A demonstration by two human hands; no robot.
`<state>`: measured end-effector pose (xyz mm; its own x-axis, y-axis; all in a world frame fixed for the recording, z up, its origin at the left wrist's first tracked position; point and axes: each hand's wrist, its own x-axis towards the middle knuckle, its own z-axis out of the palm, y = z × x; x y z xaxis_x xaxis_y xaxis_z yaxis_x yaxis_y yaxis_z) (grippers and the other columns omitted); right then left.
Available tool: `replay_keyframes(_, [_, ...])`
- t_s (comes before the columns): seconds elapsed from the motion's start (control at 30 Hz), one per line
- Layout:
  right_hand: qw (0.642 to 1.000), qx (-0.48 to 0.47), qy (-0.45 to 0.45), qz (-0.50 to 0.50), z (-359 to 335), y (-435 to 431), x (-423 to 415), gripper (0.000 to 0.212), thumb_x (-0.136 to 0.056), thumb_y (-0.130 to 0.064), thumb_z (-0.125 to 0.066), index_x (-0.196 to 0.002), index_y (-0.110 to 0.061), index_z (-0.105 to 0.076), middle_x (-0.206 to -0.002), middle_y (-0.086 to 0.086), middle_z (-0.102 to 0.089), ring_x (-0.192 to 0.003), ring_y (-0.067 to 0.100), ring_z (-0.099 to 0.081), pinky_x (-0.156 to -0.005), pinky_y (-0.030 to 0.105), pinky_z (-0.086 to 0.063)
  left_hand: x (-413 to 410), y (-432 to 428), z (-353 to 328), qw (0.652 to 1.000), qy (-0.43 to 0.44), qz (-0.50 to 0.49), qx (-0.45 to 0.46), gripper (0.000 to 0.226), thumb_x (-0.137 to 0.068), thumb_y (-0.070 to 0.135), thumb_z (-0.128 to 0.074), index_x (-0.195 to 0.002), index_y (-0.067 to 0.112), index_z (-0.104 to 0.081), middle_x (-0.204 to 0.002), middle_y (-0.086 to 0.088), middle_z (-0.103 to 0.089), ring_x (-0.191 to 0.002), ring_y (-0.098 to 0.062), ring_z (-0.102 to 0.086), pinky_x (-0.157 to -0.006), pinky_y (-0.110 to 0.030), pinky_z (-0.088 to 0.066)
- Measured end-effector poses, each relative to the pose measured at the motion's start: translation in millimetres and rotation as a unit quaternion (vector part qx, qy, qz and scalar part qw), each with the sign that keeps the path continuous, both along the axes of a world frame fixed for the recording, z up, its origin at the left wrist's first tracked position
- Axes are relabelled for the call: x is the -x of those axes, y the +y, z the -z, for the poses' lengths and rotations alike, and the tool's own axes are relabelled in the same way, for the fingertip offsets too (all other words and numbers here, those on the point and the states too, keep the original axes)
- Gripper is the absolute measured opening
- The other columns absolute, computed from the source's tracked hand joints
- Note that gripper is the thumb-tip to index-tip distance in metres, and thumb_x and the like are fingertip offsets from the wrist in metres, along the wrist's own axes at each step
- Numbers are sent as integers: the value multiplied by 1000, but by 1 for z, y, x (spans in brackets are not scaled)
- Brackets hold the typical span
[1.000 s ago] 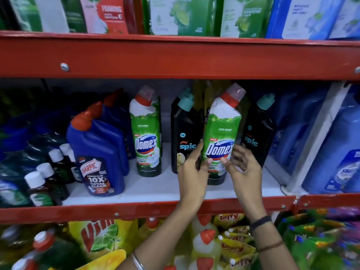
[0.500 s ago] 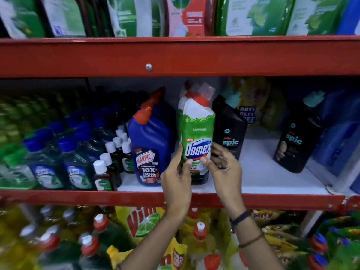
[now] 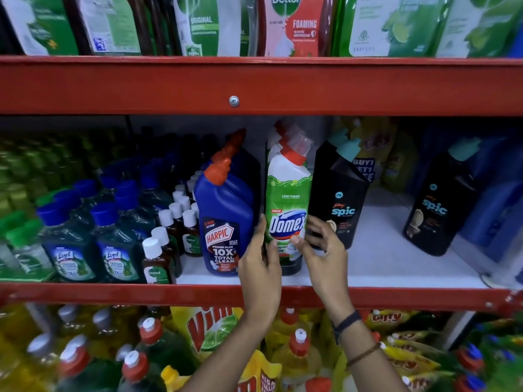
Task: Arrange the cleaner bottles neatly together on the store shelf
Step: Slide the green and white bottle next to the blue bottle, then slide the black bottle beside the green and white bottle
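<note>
A green and white Domex bottle (image 3: 287, 199) stands upright on the white shelf (image 3: 376, 261), right in front of a second Domex bottle whose cap shows behind it. My left hand (image 3: 259, 261) presses its left side and my right hand (image 3: 321, 244) its right side. A blue Harpic bottle (image 3: 226, 219) stands close on its left, with more blue ones behind. A black Spic bottle (image 3: 338, 199) stands close on its right, and another Spic bottle (image 3: 437, 205) stands apart farther right.
Small Dettol bottles (image 3: 157, 258) and Lizol bottles (image 3: 113, 239) fill the shelf's left side. A red shelf beam (image 3: 254, 86) runs overhead with Dettol pouches above it. Blue containers stand at the far right. Vim pouches and bottles sit on the shelf below.
The Domex bottle has been carried left from between the two Spic bottles and now stands in front of the other Domex bottle, beside the Harpic. The camera view has shifted left.
</note>
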<state>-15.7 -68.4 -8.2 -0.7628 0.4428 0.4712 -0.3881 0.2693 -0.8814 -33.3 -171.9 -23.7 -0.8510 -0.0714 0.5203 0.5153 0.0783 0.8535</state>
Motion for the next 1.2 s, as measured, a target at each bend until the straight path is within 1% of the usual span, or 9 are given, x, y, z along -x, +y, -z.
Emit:
replay_keyframes(0.13, [1000, -18, -2, -19, -1, 5, -7, 39, -84, -16, -66, -122, -19, -57, -105, -20, -63, -95, -12, -61, -70, 3, -47, -17, 10, -3, 997, 65, -17, 24, 53, -95, 6, -47, -139, 32, -32, -151, 1, -39, -136, -7, -38, -102, -9, -39])
replay_keyframes(0.33, [993, -7, 59, 101, -4, 49, -41, 30, -90, -19, -58, -120, -19, -61, -113, -13, -65, -107, -5, -60, -84, 11, -50, -41, 57, -21, 980, 194, 29, 26, 38, -95, 5, -47, -133, 9, -46, -146, -2, -42, -139, -5, -34, -111, -16, -31])
replay_keyframes(0.47, [975, -14, 83, 204, -7, 104, -57, 33, -91, -19, -58, -124, -17, -58, -124, 1, -63, -115, 9, -58, -97, 26, -49, -43, 106, -33, 975, 84, 204, 37, 36, -96, 17, -47, -132, 21, -46, -140, 9, -47, -130, -1, -45, -105, -24, -42])
replay_keyframes(0.53, [967, -12, 80, 243, -6, 133, -61, 37, -91, -19, -58, -128, -18, -54, -131, -1, -57, -117, 7, -55, -100, 28, -46, -40, 133, -37, 963, 8, 262, 65, 34, -97, 23, -47, -131, 25, -46, -136, 8, -49, -125, -1, -48, -96, -14, -44])
replay_keyframes(0.63, [958, -20, 52, 281, -5, 174, -60, 49, -90, -19, -58, -137, -20, -42, -138, -7, -44, -130, 12, -44, -107, 29, -37, -27, 176, -38, 954, -65, 282, 80, 35, -97, 20, -46, -131, 15, -48, -134, 1, -52, -124, -14, -51, -92, -16, -42])
replay_keyframes(0.8, [960, -70, -54, 264, 0, 227, -41, 69, -87, -15, -61, -144, -3, -24, -151, 18, -32, -141, 30, -28, -116, 39, -25, 4, 240, -49, 947, -152, 268, 94, 40, -97, 14, -45, -137, 14, -42, -142, -7, -49, -127, -22, -49, -100, -35, -43])
replay_keyframes(0.9, [960, -94, -84, 251, 4, 244, -31, 63, -86, -12, -61, -140, 0, -31, -140, 28, -39, -133, 40, -36, -112, 45, -30, 27, 267, -51, 929, -183, 300, 118, 57, -92, 5, -45, -145, 12, -25, -138, -3, -44, -122, -14, -43, -97, -27, -38])
replay_keyframes(1.0, [956, -93, -72, 268, 5, 252, -26, 53, -85, -9, -62, -132, 3, -42, -129, 29, -47, -122, 40, -45, -104, 41, -37, 47, 285, -46, 915, -211, 311, 148, 69, -87, 3, -50, -148, 14, -19, -149, -7, -37, -126, -20, -45, -102, -35, -41])
replay_keyframes(1.2, [960, -64, -37, 269, 1, 253, -25, 49, -80, -3, -67, -126, 4, -50, -125, 26, -53, -115, 38, -53, -99, 50, -46, 53, 280, -46, 900, -191, 349, 176, 42, -95, -1, -39, -137, 5, -36, -109, -15, -58, -96, -22, -53, -90, -36, -46])
